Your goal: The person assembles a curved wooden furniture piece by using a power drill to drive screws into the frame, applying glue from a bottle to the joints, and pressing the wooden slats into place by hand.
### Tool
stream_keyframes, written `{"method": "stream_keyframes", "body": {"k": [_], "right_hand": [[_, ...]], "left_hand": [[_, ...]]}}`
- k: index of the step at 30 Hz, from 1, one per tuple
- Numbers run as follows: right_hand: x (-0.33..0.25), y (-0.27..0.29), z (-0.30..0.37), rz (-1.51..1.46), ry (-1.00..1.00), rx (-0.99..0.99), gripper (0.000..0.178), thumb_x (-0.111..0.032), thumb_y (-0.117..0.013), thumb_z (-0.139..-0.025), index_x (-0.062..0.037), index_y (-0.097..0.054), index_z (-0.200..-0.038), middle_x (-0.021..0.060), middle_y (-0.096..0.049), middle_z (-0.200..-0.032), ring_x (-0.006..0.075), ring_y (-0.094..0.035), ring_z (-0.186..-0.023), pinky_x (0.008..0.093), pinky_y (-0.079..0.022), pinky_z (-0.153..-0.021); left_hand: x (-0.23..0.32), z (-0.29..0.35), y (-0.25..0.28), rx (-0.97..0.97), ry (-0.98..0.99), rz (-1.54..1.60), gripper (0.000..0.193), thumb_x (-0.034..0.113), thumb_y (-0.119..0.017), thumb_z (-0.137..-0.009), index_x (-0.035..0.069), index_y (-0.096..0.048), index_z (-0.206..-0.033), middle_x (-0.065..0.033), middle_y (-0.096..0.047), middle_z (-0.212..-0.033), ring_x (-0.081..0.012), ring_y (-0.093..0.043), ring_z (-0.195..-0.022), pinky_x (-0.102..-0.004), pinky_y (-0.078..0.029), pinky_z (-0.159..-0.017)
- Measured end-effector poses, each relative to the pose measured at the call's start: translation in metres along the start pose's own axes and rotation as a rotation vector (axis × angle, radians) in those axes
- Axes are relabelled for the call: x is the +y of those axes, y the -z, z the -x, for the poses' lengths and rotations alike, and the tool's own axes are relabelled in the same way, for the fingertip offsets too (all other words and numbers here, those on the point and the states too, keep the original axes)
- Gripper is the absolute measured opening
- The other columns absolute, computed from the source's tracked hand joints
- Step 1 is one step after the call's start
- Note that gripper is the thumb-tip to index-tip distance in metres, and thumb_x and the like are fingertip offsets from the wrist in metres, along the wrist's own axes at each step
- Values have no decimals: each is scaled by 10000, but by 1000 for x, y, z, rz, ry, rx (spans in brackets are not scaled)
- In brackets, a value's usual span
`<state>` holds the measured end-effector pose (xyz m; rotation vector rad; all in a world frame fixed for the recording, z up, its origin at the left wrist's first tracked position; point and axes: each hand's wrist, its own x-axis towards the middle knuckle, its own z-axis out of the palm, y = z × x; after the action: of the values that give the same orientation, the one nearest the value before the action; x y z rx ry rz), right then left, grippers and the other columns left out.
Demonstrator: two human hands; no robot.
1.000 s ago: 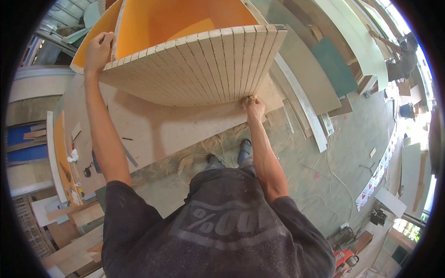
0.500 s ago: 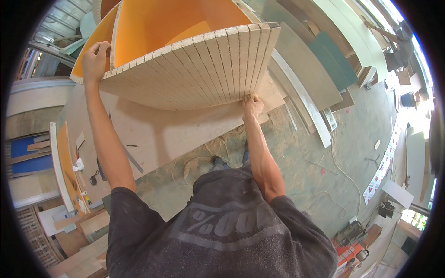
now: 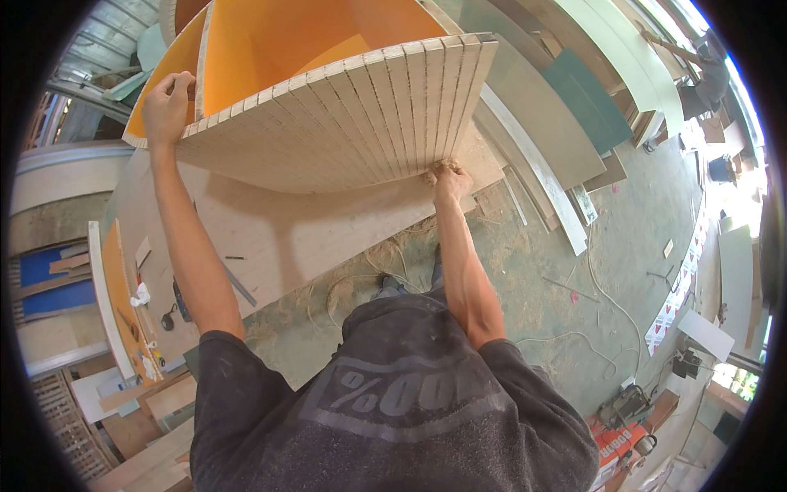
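Note:
A wooden cabinet with an orange-lined inside (image 3: 279, 49) stands tilted in front of me. Its curved, pale panel, scored with close parallel slits (image 3: 344, 123), faces me. At the left, my left hand (image 3: 167, 111) is closed over the cabinet's upper edge, beside an upright divider (image 3: 203, 66). Near the panel's lower right corner, my right hand (image 3: 450, 179) is closed around a crumpled tan clump (image 3: 433, 170) and touches the panel there. What the clump is made of is too small to tell.
Under the cabinet lies a wide plywood sheet (image 3: 311, 230), with a pencil-like dark stick (image 3: 236, 257) and a tape measure (image 3: 168, 320). Stacked boards (image 3: 541, 123) fill the far right. Cables (image 3: 602, 283) and sawdust cover parts of the floor. A red box (image 3: 619, 447) stands lower right.
My right hand has shifted slightly right and up along the panel's lower edge. My left hand keeps its place on the cabinet's edge.

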<state>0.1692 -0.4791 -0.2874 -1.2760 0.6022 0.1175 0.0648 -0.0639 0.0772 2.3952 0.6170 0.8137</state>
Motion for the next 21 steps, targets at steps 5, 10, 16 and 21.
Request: {"method": "stream_keyframes", "body": {"k": [5, 10, 16, 21], "right_hand": [[-10, -9, 14, 29, -27, -28, 98, 16, -725, -828, 78, -730, -904, 105, -732, -848, 177, -699, -790, 311, -562, -720], [-14, 2, -5, 203, 26, 38, 80, 0, -721, -785, 53, -751, -839, 74, -727, -803, 154, -656, -725, 323, -520, -679], [-25, -3, 8, 28, 0, -93, 215, 19, -709, -821, 93, -746, -1019, 139, -753, -957, 209, -708, -909, 311, -558, -812], [-27, 1, 10, 96, -3, -48, 185, 37, -730, -854, 112, -729, -1023, 156, -742, -1018, 215, -711, -952, 309, -577, -832]], "left_hand": [[-7, 7, 6, 11, -13, 29, 352, 315, -643, -945, -18, -754, -918, -59, -737, -817, -133, -692, -798, -281, -526, -784], [2, 4, -3, 26, -27, 81, 349, 303, -636, -938, -23, -749, -889, -56, -734, -791, -129, -694, -784, -275, -524, -782], [2, 11, 5, 27, -50, 56, 366, 323, -624, -937, -13, -743, -854, -49, -733, -782, -127, -708, -788, -271, -524, -789], [7, 12, 3, 26, -64, 43, 359, 326, -621, -935, 0, -741, -847, -41, -734, -777, -125, -716, -799, -271, -525, -791]]}}
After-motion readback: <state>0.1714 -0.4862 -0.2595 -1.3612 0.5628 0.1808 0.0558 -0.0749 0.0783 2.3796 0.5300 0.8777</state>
